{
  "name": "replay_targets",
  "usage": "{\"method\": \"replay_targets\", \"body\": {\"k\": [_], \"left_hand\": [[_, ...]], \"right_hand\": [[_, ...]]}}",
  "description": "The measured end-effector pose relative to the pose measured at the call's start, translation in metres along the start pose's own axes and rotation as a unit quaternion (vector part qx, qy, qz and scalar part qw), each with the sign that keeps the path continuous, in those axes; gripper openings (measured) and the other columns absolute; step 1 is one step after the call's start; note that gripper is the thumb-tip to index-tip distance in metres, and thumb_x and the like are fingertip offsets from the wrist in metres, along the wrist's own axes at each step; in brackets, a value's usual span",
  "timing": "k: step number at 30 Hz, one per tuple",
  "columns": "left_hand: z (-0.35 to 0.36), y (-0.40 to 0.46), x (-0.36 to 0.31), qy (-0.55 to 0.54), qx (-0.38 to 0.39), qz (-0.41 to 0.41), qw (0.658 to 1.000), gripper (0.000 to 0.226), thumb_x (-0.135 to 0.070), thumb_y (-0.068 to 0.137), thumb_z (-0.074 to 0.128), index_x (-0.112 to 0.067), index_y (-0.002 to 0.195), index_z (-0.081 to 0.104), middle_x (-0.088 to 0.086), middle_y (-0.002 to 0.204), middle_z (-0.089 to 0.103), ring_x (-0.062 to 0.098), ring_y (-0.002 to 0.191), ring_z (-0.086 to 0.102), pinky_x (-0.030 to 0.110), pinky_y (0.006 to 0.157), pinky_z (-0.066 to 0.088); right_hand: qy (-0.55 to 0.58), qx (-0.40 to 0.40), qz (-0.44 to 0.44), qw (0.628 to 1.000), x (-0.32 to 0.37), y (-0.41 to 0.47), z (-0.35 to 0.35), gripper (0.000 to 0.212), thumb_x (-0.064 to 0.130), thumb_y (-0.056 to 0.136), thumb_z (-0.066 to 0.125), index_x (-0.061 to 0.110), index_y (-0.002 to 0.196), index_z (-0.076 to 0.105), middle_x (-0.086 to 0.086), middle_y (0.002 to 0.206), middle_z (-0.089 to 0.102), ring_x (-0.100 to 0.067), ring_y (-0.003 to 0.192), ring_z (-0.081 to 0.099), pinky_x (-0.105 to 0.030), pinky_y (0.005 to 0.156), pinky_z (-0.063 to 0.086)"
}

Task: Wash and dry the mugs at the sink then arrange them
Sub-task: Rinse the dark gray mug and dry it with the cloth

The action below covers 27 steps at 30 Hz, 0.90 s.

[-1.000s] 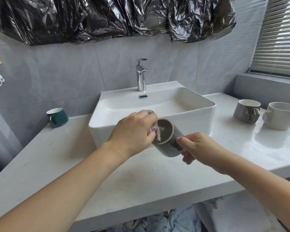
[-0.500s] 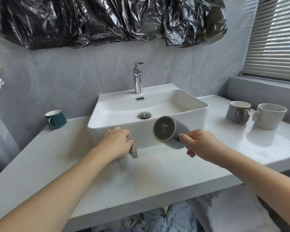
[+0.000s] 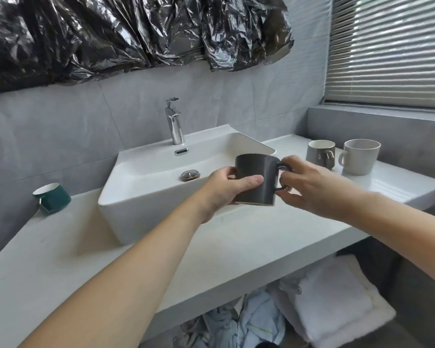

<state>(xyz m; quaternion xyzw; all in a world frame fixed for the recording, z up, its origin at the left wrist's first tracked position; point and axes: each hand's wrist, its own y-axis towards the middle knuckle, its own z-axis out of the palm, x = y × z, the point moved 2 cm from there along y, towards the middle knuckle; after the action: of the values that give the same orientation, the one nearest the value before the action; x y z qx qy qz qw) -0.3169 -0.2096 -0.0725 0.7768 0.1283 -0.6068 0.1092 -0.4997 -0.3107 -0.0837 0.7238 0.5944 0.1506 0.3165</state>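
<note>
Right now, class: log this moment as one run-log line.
left hand: grips dark mug body | right hand: holds its handle | mug: upright, over sink front

The dark mug (image 3: 258,179) hides the left hand's (image 3: 226,188) fingers behind its body, and its inside cannot be seen. The right hand (image 3: 312,187) covers part of the handle. The towels (image 3: 332,305) under the counter (image 3: 111,259) are cut off by the near edge, the black plastic sheet (image 3: 136,33) by the top edge

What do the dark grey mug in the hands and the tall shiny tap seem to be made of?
The dark grey mug looks like matte-glazed ceramic: dull surface, pale unglazed bottom edge. The tall shiny tap looks like chrome-plated metal, judging by its mirror-like reflections.
</note>
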Motion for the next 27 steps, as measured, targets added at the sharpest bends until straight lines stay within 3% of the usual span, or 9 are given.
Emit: {"method": "replay_targets", "body": {"k": [3,6,9,11,14,17,23,27], "left_hand": [[0.034,0.021,0.009,-0.01,-0.036,0.039,0.999,0.071,-0.03,0.063,0.088,-0.009,0.122,0.054,0.01,0.117,0.065,0.022,0.102,0.069,0.041,0.088,0.059],[0.073,0.042,0.01,-0.007,-0.063,0.088,0.994,0.068,-0.019,0.075,0.086,-0.013,0.128,0.045,-0.008,0.113,0.059,0.0,0.099,0.058,0.015,0.075,0.054],[0.111,0.074,0.014,0.001,-0.074,0.115,0.991,0.068,-0.021,0.078,0.083,-0.019,0.131,0.04,-0.014,0.115,0.053,0.005,0.107,0.056,0.019,0.085,0.051],[0.133,0.099,0.019,0.006,-0.076,0.121,0.99,0.068,-0.022,0.08,0.081,-0.021,0.131,0.036,-0.014,0.114,0.052,0.011,0.11,0.057,0.029,0.094,0.051],[0.155,0.139,0.032,0.021,-0.075,0.12,0.99,0.072,-0.022,0.08,0.08,-0.023,0.134,0.031,-0.009,0.122,0.052,0.011,0.112,0.055,0.028,0.096,0.049],[0.163,0.177,0.048,0.026,-0.077,0.115,0.99,0.079,-0.021,0.079,0.081,-0.023,0.137,0.027,-0.007,0.127,0.051,0.016,0.119,0.054,0.035,0.103,0.048],[0.172,0.217,0.071,0.032,-0.09,0.109,0.989,0.08,-0.018,0.082,0.077,-0.022,0.142,0.024,-0.005,0.13,0.049,0.015,0.12,0.052,0.031,0.103,0.046],[0.168,0.231,0.083,0.036,-0.112,0.098,0.988,0.078,-0.016,0.082,0.076,-0.019,0.142,0.026,-0.008,0.125,0.049,0.01,0.111,0.051,0.014,0.088,0.041]], "right_hand": [[0.105,-0.005,0.124,0.987,-0.023,-0.021,0.003,0.021,0.008,0.085,0.074,0.014,0.095,0.056,-0.007,0.109,0.058,-0.026,0.088,0.063,-0.037,0.084,0.052],[0.264,-0.064,0.294,0.916,-0.051,-0.036,0.007,0.042,-0.013,0.083,0.057,0.02,0.107,0.048,-0.007,0.106,0.064,-0.025,0.098,0.064,-0.041,0.09,0.054],[0.424,-0.095,0.432,0.79,-0.086,-0.045,0.008,0.054,-0.021,0.086,0.038,0.02,0.12,0.051,-0.005,0.116,0.069,-0.017,0.104,0.067,-0.021,0.077,0.053],[0.444,-0.092,0.469,0.758,-0.114,-0.047,0.013,0.058,-0.022,0.087,0.032,0.013,0.124,0.058,-0.006,0.119,0.069,-0.015,0.104,0.068,-0.015,0.078,0.051],[0.427,-0.116,0.5,0.744,-0.142,-0.042,0.025,0.058,-0.022,0.085,0.028,0.015,0.108,0.066,-0.008,0.115,0.071,-0.017,0.103,0.067,-0.017,0.079,0.05],[0.431,-0.13,0.507,0.735,-0.161,-0.034,0.049,0.06,-0.022,0.084,0.029,0.026,0.082,0.065,0.005,0.09,0.069,-0.009,0.083,0.064,-0.011,0.068,0.049],[0.418,-0.158,0.546,0.709,-0.186,-0.032,0.098,0.047,0.004,0.075,0.04,0.018,0.108,0.071,-0.005,0.109,0.072,-0.027,0.107,0.066,-0.039,0.091,0.056],[0.412,-0.158,0.565,0.698,-0.186,-0.023,0.116,0.045,0.009,0.083,0.04,0.017,0.12,0.065,-0.005,0.12,0.067,-0.024,0.115,0.061,-0.043,0.103,0.05]]}}
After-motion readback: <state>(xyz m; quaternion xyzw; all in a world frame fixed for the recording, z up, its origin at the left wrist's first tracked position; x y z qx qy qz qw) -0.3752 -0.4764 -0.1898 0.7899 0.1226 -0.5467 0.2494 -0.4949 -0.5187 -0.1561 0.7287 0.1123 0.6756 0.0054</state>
